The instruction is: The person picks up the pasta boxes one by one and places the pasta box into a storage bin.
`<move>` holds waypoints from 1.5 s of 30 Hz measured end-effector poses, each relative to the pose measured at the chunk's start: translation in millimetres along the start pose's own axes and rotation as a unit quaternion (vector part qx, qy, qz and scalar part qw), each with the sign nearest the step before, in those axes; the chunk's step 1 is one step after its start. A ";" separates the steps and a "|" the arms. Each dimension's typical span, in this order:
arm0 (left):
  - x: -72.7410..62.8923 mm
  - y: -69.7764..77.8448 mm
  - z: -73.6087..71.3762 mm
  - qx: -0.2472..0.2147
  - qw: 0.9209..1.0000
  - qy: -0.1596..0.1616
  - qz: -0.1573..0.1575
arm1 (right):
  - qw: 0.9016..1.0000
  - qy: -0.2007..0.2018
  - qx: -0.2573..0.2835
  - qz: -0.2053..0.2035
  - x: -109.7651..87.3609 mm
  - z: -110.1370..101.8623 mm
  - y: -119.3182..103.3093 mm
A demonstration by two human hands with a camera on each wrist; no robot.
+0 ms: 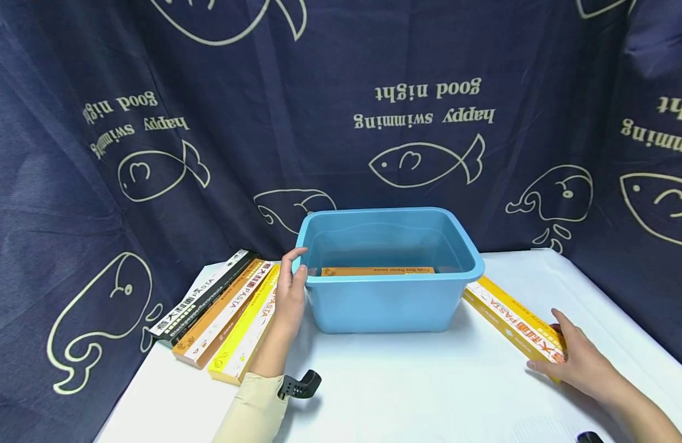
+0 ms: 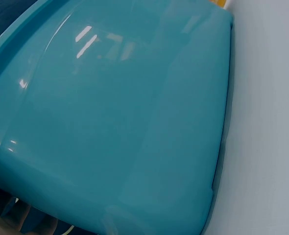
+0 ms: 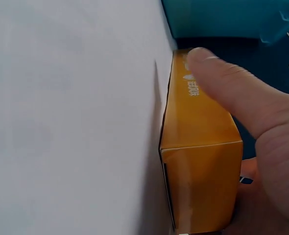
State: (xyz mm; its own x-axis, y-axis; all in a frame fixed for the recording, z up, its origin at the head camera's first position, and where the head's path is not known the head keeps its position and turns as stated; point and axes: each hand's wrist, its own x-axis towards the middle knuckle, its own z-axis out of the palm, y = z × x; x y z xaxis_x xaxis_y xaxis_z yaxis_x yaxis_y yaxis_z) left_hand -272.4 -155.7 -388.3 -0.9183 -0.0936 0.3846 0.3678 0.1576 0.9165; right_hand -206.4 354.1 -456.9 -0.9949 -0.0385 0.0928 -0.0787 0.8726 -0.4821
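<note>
A blue plastic bin stands on the white table, and my left hand grips its left rim near the front corner. In the left wrist view the bin's wall fills most of the picture, with finger parts at the lower left. My right hand holds the near end of a yellow-orange pasta box, which lies slanting at the bin's right. In the right wrist view the thumb lies along the box's side; the other fingers are mostly hidden. Inside the bin lies an orange box marked "Crab Roe flavor sauce".
Left of the bin, three pasta boxes lie side by side: a black-and-white box, an orange-brown box and a yellow box. A dark blue curtain with fish drawings hangs behind the white table.
</note>
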 end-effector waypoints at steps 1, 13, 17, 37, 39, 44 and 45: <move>0.1 0.0 0.1 0.000 1.000 -0.001 0.000 | 1.000 0.000 -0.010 0.001 0.2 -0.1 0.1; -0.4 0.3 1.0 0.002 1.000 0.005 -0.002 | 0.999 -0.011 -0.037 0.012 -0.6 -3.2 1.2; -2.2 0.6 1.1 0.003 1.000 0.004 -0.004 | 0.999 0.002 -0.037 0.006 -5.5 -2.2 1.7; -0.6 1.4 -0.2 -0.002 1.000 0.003 0.005 | 0.998 0.036 -0.047 0.010 -5.2 -10.5 -1.2; -0.4 0.4 -0.4 -0.002 1.000 0.001 0.003 | 0.998 0.040 -0.047 0.009 -5.3 -11.2 -1.2; 0.5 -1.9 -0.6 -0.004 1.000 -0.001 0.000 | 0.998 0.058 -0.039 -0.002 -6.6 -13.4 -1.5; 0.5 -2.0 -0.6 -0.004 1.000 -0.001 0.000 | 0.997 0.062 -0.037 -0.005 -6.9 -14.1 -1.5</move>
State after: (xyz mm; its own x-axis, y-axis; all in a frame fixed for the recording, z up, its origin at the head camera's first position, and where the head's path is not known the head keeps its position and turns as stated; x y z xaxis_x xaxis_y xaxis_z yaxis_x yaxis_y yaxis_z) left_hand -273.5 -156.7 -389.8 -0.9185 -0.0916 0.3846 0.3691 0.1502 0.9172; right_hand -198.5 359.9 -444.5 -0.9785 0.0096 0.2061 -0.0786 0.9062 -0.4155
